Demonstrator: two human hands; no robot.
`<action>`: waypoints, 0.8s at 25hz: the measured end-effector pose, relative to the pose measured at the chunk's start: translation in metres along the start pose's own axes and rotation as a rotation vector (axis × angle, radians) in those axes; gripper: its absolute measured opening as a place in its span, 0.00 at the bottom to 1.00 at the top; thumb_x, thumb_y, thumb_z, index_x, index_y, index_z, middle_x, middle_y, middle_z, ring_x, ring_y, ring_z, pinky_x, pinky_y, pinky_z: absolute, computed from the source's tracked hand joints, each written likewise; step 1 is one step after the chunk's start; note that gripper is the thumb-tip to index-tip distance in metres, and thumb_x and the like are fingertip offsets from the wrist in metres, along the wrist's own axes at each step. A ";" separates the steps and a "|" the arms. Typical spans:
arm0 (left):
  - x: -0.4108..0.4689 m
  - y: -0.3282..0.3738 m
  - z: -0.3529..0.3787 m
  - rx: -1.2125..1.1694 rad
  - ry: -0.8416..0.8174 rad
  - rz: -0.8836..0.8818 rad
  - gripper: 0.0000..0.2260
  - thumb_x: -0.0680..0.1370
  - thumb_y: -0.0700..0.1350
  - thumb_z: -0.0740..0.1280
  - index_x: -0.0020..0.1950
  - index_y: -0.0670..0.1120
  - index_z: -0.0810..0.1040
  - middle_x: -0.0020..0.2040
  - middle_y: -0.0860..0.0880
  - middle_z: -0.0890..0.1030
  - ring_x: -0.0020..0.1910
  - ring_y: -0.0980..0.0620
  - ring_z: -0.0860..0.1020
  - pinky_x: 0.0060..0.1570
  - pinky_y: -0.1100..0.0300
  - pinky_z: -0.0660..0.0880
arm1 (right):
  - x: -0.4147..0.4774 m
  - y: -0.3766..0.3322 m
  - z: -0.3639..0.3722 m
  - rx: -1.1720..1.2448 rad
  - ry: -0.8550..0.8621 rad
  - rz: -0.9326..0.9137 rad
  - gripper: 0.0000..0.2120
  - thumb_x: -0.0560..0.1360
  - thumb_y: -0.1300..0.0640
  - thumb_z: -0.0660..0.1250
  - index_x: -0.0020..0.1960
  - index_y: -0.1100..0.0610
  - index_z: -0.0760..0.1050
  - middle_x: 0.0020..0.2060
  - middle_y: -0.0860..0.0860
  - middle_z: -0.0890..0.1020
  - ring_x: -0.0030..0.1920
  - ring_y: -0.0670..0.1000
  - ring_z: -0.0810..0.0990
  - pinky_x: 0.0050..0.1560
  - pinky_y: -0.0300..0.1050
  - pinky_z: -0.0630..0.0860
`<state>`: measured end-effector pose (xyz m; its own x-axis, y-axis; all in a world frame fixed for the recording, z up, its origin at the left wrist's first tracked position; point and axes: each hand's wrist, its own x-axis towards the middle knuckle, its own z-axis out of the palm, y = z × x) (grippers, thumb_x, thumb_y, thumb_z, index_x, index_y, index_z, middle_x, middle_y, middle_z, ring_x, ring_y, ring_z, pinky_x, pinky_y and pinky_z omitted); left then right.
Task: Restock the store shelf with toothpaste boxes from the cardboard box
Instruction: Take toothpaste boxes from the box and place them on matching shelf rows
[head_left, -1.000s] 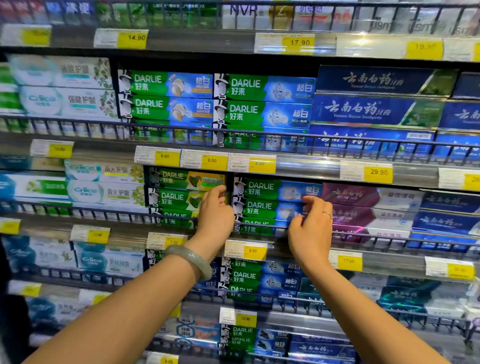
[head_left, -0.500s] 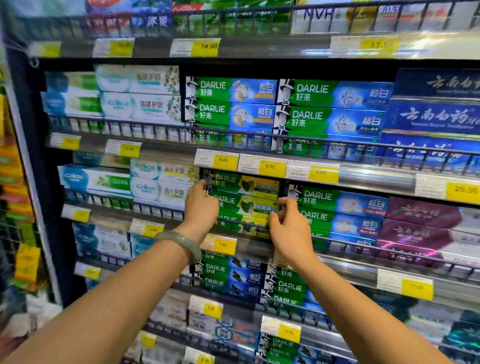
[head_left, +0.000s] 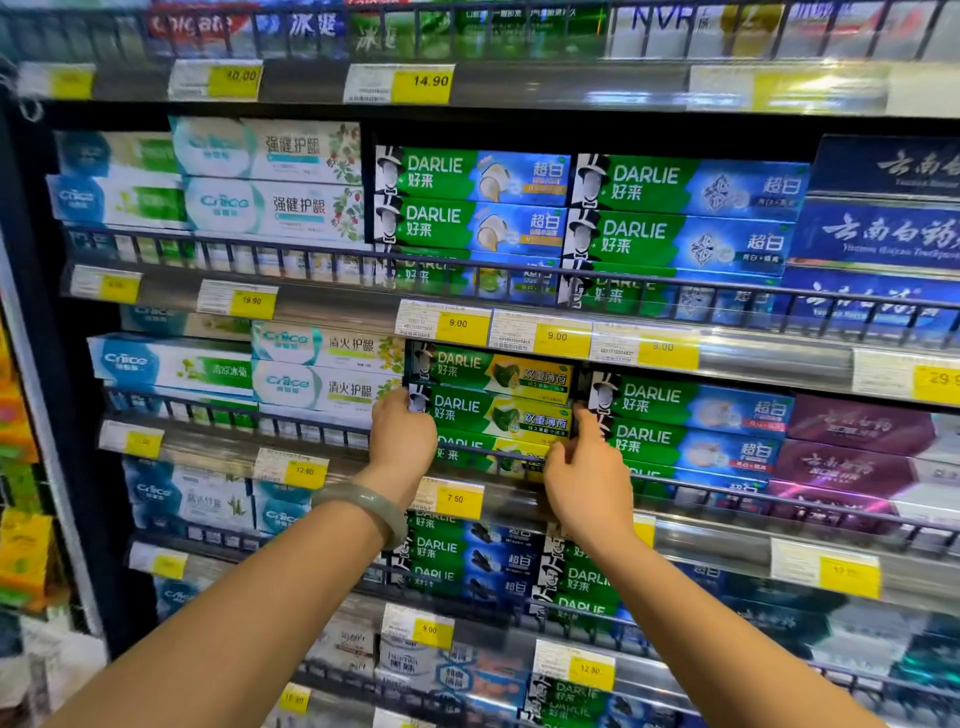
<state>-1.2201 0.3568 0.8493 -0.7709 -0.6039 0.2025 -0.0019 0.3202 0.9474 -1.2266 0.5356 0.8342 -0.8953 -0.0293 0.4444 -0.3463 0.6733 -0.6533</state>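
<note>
Toothpaste boxes, green-yellow stack at screen centre: left hand at 9 o'clock, right hand at 3, pinching its ends; uneven squeezing could topple it over the wire rail

A: what's different from a second ago?
B: both hands slid over from the green-blue Darlie stack; left hand and right hand now bracket the green-yellow Darlie boxes.
</note>
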 end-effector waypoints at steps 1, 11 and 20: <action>0.001 0.000 0.001 -0.028 0.001 -0.014 0.21 0.79 0.38 0.55 0.73 0.42 0.65 0.73 0.43 0.65 0.67 0.40 0.69 0.67 0.47 0.67 | -0.001 0.000 0.000 -0.018 -0.003 -0.004 0.25 0.79 0.56 0.57 0.75 0.52 0.57 0.36 0.52 0.80 0.34 0.53 0.79 0.31 0.46 0.74; -0.001 -0.002 0.003 -0.198 0.004 -0.054 0.19 0.77 0.33 0.57 0.67 0.43 0.68 0.67 0.44 0.70 0.65 0.43 0.71 0.58 0.56 0.68 | -0.003 0.002 -0.002 -0.218 0.012 -0.069 0.27 0.79 0.53 0.56 0.75 0.53 0.52 0.31 0.51 0.79 0.31 0.54 0.78 0.29 0.46 0.74; 0.000 0.009 0.004 0.051 0.036 0.072 0.25 0.76 0.35 0.56 0.73 0.47 0.65 0.70 0.43 0.64 0.66 0.40 0.69 0.63 0.45 0.71 | 0.004 0.001 -0.005 -0.212 0.026 -0.095 0.27 0.79 0.52 0.56 0.75 0.54 0.51 0.34 0.54 0.80 0.33 0.57 0.79 0.31 0.47 0.76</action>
<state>-1.2224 0.3624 0.8566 -0.7465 -0.6037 0.2796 0.0195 0.4002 0.9162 -1.2291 0.5399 0.8380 -0.8530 -0.0828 0.5153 -0.3599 0.8083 -0.4659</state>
